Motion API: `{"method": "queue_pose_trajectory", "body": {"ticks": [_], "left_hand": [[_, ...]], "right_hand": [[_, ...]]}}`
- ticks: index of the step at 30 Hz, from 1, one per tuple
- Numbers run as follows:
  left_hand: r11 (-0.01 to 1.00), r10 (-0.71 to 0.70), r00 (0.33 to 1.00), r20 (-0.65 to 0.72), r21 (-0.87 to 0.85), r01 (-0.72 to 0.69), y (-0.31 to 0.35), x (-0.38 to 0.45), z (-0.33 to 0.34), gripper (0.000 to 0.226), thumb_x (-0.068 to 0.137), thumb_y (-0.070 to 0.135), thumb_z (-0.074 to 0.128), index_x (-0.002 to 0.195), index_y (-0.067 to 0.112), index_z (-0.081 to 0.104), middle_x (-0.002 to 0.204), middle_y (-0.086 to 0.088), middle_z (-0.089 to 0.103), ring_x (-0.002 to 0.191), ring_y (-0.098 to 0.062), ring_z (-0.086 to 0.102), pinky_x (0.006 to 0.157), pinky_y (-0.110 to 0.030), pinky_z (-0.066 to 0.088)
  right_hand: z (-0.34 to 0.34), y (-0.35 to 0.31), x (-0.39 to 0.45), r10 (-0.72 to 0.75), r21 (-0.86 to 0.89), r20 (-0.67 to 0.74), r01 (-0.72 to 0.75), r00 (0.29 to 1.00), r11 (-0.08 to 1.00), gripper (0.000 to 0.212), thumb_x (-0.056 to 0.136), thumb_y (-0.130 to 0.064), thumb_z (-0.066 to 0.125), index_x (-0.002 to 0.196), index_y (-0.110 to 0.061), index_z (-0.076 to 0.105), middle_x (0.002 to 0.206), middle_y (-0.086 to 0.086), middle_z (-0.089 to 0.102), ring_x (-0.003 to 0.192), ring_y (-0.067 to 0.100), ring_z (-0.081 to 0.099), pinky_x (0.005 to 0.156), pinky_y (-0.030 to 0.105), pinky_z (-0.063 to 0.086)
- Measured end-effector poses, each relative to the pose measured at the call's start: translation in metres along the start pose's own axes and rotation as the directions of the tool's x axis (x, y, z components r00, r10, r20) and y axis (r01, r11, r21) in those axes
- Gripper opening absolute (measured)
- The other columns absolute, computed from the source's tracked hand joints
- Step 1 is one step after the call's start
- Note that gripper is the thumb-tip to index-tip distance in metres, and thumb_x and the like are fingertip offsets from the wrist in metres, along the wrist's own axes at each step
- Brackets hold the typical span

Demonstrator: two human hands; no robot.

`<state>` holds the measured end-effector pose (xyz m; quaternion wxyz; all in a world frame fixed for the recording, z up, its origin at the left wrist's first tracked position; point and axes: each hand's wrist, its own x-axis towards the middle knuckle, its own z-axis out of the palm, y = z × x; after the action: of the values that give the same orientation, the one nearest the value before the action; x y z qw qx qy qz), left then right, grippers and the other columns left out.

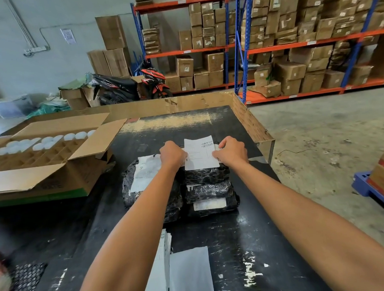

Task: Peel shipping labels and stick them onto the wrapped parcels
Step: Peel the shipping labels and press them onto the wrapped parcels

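A white shipping label (200,152) with a barcode lies flat on top of a stack of black wrapped parcels (207,189) in the middle of the black table (246,231). My left hand (172,154) grips the label's left edge and my right hand (231,152) grips its right edge. Beside the stack on the left sits another black wrapped parcel (144,181) with a white label on it. Near me lies a pile of label sheets (166,269) and a grey sheet (190,274).
An open cardboard box (49,157) with white round caps in dividers stands at the left. A cardboard wall (249,120) rims the table's far and right sides. Shelves of cartons (292,40) and a motorbike (130,86) stand behind. A blue pallet (371,187) is at the right.
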<state>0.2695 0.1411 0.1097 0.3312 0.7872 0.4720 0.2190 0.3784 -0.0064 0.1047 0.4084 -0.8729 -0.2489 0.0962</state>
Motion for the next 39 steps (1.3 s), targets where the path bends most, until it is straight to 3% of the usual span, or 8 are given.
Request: {"method": "queue_pose_trajectory", "body": {"ticks": [8, 10, 12, 17, 22, 28, 34, 39], "left_hand": [[0.976, 0.125, 0.991, 0.040, 0.175, -0.130, -0.004, -0.001, 0.004, 0.029, 0.073, -0.009, 0.054, 0.063, 0.009, 0.034, 0.061, -0.018, 0.043, 0.053, -0.018, 0.029, 0.043, -0.026, 0.023], [0.962, 0.181, 0.982, 0.060, 0.197, -0.189, -0.005, -0.001, 0.004, 0.011, 0.081, -0.004, 0.054, 0.084, 0.006, 0.051, 0.096, -0.022, 0.058, 0.076, -0.028, 0.047, 0.055, -0.030, 0.034], [0.912, 0.289, 0.952, 0.100, 0.272, -0.306, -0.006, 0.000, 0.006, 0.032, 0.091, 0.007, 0.053, 0.123, 0.012, 0.055, 0.125, -0.014, 0.054, 0.113, -0.033, 0.051, 0.084, -0.041, 0.046], [0.710, 0.359, 0.864, 0.353, 0.498, -0.498, 0.000, 0.001, 0.013, 0.048, 0.106, 0.042, 0.028, 0.153, 0.036, 0.034, 0.164, 0.003, 0.025, 0.153, -0.023, 0.016, 0.120, -0.058, -0.003], [0.710, 0.271, 0.871, 0.409, 0.526, -0.468, -0.003, 0.016, 0.015, 0.056, 0.106, 0.047, 0.014, 0.159, 0.028, 0.021, 0.167, 0.007, 0.015, 0.155, -0.023, 0.007, 0.118, -0.061, -0.013], [0.720, 0.281, 0.888, 0.365, 0.531, -0.446, -0.009, 0.026, 0.018, 0.057, 0.104, 0.046, 0.014, 0.149, 0.023, 0.040, 0.161, 0.006, 0.032, 0.152, -0.019, 0.021, 0.117, -0.064, -0.013], [0.702, 0.188, 0.914, 0.360, 0.601, -0.382, -0.013, 0.018, 0.008, 0.066, 0.103, 0.053, 0.009, 0.161, 0.021, 0.011, 0.168, 0.004, 0.007, 0.155, -0.022, 0.003, 0.116, -0.061, -0.019], [0.683, 0.212, 0.897, 0.388, 0.598, -0.420, -0.016, 0.003, 0.003, 0.068, 0.103, 0.056, 0.006, 0.161, 0.022, 0.005, 0.168, 0.005, 0.000, 0.155, -0.018, 0.000, 0.117, -0.060, -0.018]], "right_hand": [[0.003, 0.005, 0.001, -0.055, -0.108, 0.017, 0.056, 0.998, 0.993, 0.025, 0.087, -0.024, 0.071, 0.107, -0.020, 0.055, 0.124, 0.007, 0.048, 0.093, 0.025, 0.051, 0.071, 0.032, 0.037], [0.003, 0.010, 0.005, -0.099, -0.102, 0.035, 0.102, 0.994, 0.989, 0.021, 0.089, -0.027, 0.068, 0.107, -0.024, 0.057, 0.127, 0.005, 0.048, 0.096, 0.025, 0.054, 0.073, 0.033, 0.040], [0.006, 0.015, 0.012, -0.212, -0.081, 0.056, 0.216, 0.976, 0.973, 0.015, 0.096, -0.029, 0.058, 0.111, -0.028, 0.063, 0.133, 0.002, 0.050, 0.106, 0.024, 0.056, 0.082, 0.036, 0.046], [0.020, 0.021, 0.039, -0.250, -0.153, 0.290, 0.303, 0.924, 0.941, 0.044, 0.100, -0.043, 0.030, 0.131, -0.042, 0.062, 0.157, -0.006, 0.040, 0.149, 0.020, 0.031, 0.117, 0.054, 0.031], [0.022, 0.017, 0.049, -0.202, -0.168, 0.380, 0.282, 0.903, 0.945, 0.050, 0.106, -0.042, 0.024, 0.153, -0.035, 0.041, 0.168, -0.004, 0.022, 0.156, 0.016, 0.014, 0.123, 0.050, 0.022], [0.022, 0.012, 0.057, -0.058, -0.238, 0.349, 0.149, 0.935, 0.960, 0.056, 0.102, -0.054, 0.029, 0.156, -0.036, 0.029, 0.162, 0.008, 0.034, 0.140, 0.034, 0.042, 0.111, 0.054, 0.038], [0.020, 0.020, 0.052, 0.077, -0.222, 0.332, -0.001, 0.940, 0.975, 0.070, 0.103, -0.056, 0.022, 0.162, -0.019, 0.018, 0.164, 0.015, 0.030, 0.144, 0.040, 0.037, 0.115, 0.051, 0.035], [0.027, 0.021, 0.030, -0.005, -0.190, 0.379, 0.083, 0.926, 0.978, 0.083, 0.094, -0.070, 0.026, 0.162, -0.031, -0.003, 0.161, 0.020, 0.034, 0.139, 0.041, 0.044, 0.109, 0.054, 0.042]]}}
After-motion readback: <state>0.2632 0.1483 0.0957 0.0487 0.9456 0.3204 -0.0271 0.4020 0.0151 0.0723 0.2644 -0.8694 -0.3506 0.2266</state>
